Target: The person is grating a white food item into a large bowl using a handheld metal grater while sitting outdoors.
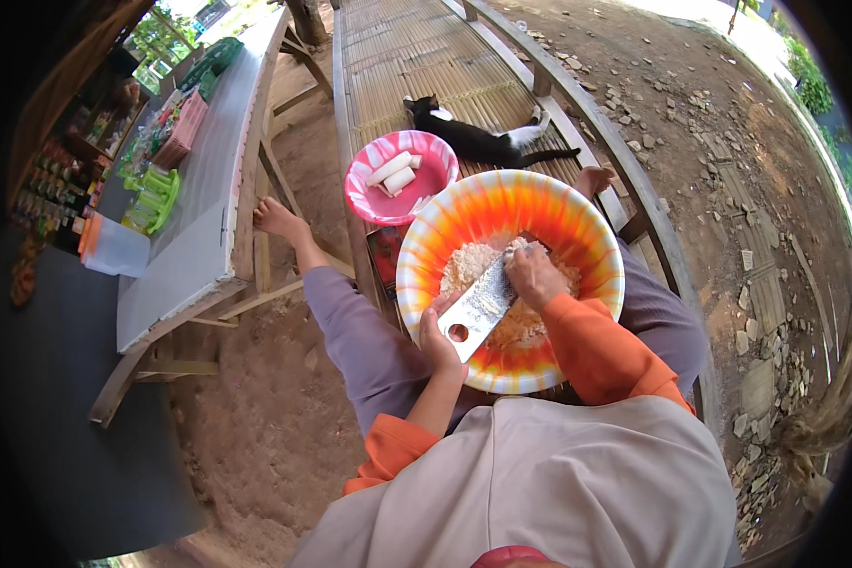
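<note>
A flat metal grater [484, 302] with a round hole in its handle end slants into a large orange, yellow and white plastic basin [582, 220]. My left hand [441, 334] grips the grater's handle end at the basin's near left rim. Over the grater's far end, my right hand [532, 273] is closed with its fingers bent against the rough face; what it holds is mostly hidden, though some pale stuff shows at the fingertips. Whitish gratings [468, 266] lie heaped in the basin. Beyond its left rim, a smaller pink and white basin [437, 188] holds several peeled white root pieces [397, 175].
A black and white cat [479, 140] lies on the bamboo slat bench [405, 57] beyond the basins. A dark, flat object [383, 259] lies beside the large basin. To the left, a table [199, 234] bears a lidded plastic container [116, 248] and a pink basket [183, 131]. A wooden rail [610, 135] runs along the right.
</note>
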The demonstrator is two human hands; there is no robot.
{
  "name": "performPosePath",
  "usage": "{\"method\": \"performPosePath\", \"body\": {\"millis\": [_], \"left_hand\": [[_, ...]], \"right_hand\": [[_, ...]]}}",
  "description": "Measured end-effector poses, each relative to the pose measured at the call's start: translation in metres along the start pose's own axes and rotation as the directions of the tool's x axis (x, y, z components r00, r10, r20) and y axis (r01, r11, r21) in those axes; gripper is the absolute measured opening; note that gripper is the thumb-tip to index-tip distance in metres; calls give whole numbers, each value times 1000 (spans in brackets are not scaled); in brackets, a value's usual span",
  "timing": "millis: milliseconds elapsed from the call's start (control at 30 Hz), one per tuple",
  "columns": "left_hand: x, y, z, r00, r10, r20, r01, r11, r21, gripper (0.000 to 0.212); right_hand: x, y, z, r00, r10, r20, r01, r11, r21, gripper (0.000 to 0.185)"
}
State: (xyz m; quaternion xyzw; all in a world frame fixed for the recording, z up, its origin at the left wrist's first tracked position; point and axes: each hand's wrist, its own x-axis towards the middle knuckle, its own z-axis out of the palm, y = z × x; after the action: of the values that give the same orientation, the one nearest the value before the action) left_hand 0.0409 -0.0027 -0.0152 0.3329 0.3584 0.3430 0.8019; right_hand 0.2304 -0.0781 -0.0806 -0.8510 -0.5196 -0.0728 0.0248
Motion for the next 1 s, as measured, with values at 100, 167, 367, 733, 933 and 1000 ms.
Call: {"method": "performPosePath", "body": {"millis": [100,167,367,733,933,1000], "left_hand": [[-5,5,-1,1000,21,-21,-21,999,35,39],[-6,7,2,1000,13,-18,-12,1000,5,38],[-4,4,0,1000,11,2,-11,1000,24,38],[-2,2,2,1000,20,-18,-19,999,30,38],[-5,6,3,999,-3,-38,2,1000,-5,38],[-5,8,4,999,-7,-43,7,1000,-6,38]], "right_hand": [[-28,-43,-81,992,89,91,-117,920,374,26],[-25,-34,-75,986,130,102,-160,899,408,25],[15,0,-38,940,317,126,-339,832,440,23],[11,-2,-47,926,326,189,-377,802,463,27],[-25,-46,-75,984,134,119,-173,882,439,26],[-32,-48,-96,979,86,184,-166,859,484,26]]}}
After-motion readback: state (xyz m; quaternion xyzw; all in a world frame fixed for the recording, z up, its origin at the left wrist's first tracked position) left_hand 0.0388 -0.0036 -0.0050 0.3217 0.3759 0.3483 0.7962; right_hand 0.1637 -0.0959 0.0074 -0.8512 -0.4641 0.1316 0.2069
